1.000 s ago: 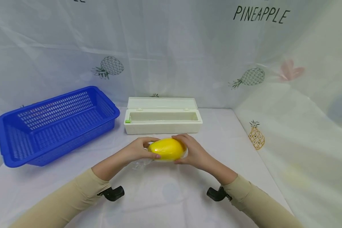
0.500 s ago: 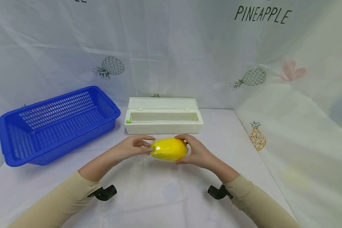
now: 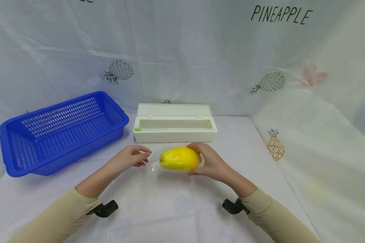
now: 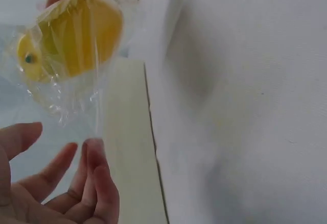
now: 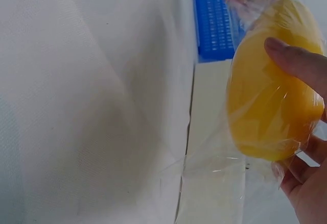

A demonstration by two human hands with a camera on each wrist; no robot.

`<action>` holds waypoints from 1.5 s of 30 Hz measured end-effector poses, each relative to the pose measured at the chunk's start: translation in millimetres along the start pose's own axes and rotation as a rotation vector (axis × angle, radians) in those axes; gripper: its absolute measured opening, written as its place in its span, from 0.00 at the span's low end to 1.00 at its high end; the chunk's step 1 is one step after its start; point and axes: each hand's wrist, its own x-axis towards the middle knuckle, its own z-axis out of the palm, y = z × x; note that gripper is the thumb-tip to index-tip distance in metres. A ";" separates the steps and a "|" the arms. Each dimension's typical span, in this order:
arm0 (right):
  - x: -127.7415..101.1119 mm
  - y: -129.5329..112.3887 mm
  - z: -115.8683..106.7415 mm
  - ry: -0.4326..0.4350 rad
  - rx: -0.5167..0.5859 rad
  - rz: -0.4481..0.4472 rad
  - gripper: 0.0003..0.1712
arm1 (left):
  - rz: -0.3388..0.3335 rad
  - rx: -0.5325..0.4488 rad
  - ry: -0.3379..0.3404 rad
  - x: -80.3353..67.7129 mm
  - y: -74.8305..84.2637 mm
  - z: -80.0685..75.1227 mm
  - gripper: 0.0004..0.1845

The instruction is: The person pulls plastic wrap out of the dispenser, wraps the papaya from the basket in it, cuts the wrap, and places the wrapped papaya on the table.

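Observation:
A yellow mango (image 3: 180, 159), wrapped in clear cling film, is held up above the table in front of the white box. My right hand (image 3: 212, 163) grips its right end, the thumb (image 5: 294, 60) on one side and fingers on the other. Loose cling film (image 3: 152, 164) sticks out from the mango's left end. Beside that loose film is my left hand (image 3: 130, 158), apart from the mango, with thumb and fingers spread and loosely bent. In the left wrist view, the film (image 4: 76, 104) hangs close to the left fingertips; whether they touch it I cannot tell.
Behind the mango stands a white cling film box (image 3: 174, 136) with its lid (image 3: 174, 110) raised and a green slider (image 3: 137, 129) at the left. A blue perforated basket (image 3: 79, 152) is at the left. Printed curtains hang behind and to the right.
My left hand has let go of the mango's left end and moved away to the left, leaving loose film showing there. The right hand still holds the mango in nearly the same spot.

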 end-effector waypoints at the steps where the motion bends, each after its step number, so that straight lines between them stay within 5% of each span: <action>1: 0.4 -0.4 0.0 -0.001 -0.011 -0.011 0.47 | -0.024 0.016 0.001 -1.2 -0.9 0.6 0.22; 8: 1.7 -2.2 1.7 -0.034 -0.065 -0.018 0.46 | -0.076 -0.013 -0.086 -3.8 -11.5 -3.0 0.23; 19: 13.1 -1.5 7.5 -0.117 -0.182 -0.100 0.45 | -0.117 -0.071 0.064 7.9 -41.8 -28.4 0.14; 22: 17.4 -0.7 8.2 -0.128 -0.194 -0.074 0.45 | -0.031 0.081 0.175 3.6 -34.4 -25.9 0.14; 25: 21.2 0.7 7.8 -0.145 -0.186 -0.029 0.46 | 0.162 0.299 0.307 -4.8 -13.2 -11.5 0.12; 27: 23.6 2.1 7.4 -0.156 -0.177 -0.006 0.46 | 0.292 0.443 0.339 -8.7 3.5 5.6 0.12; 30: 27.6 4.9 7.1 -0.164 -0.163 -0.003 0.45 | 0.419 0.606 0.262 -6.7 21.1 33.8 0.17; 35: 32.6 10.0 7.1 -0.181 -0.096 0.019 0.44 | 0.430 0.750 0.169 11.2 22.2 62.2 0.33; 45: 40.8 21.5 13.6 -0.269 -0.012 0.069 0.43 | 0.327 0.670 0.093 39.5 4.0 67.5 0.39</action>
